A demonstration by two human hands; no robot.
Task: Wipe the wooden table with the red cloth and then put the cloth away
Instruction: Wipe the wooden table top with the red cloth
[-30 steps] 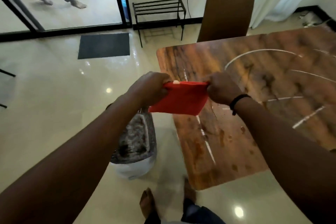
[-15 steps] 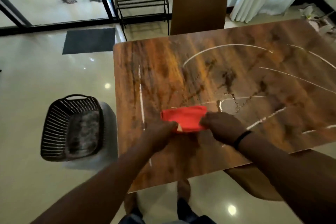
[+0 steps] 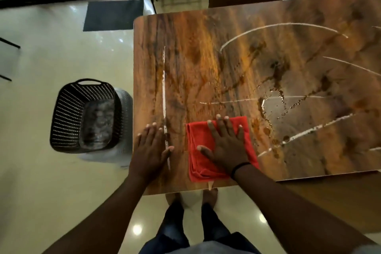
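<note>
- Near the front edge of the wooden desk (image 3: 206,51), the red cloth (image 3: 198,150) lies folded flat, and I have my right hand (image 3: 226,146) spread on top of it, fingers splayed and palm down, pressing rather than gripping.
- My left hand (image 3: 150,150) rests open and flat on the bare wood just left of the cloth, holding nothing; I judge it is there as a brace.
- As I read it, the wipe is only starting: white streaks (image 3: 165,97) and a wet puddle (image 3: 274,107) lie far and right of the cloth, untouched.
- To do this stroke well, I would keep the palm centred on the fold so the layers do not slide apart, and push with even weight instead of fingertip pressure.
- I would go for the puddle first, sweeping from its far side toward me, so liquid gathers in the cloth and is not spread across the grain.
- The long white line beside my left hand wants a pass along its length, not across it.
- One risk I see: a pale tag at the cloth's near edge hangs over the desk rim, so a pull toward me could drag the cloth off.
- On the floor to the left stands a dark woven basket (image 3: 68,117); I take it as the likely place for the cloth afterwards.
</note>
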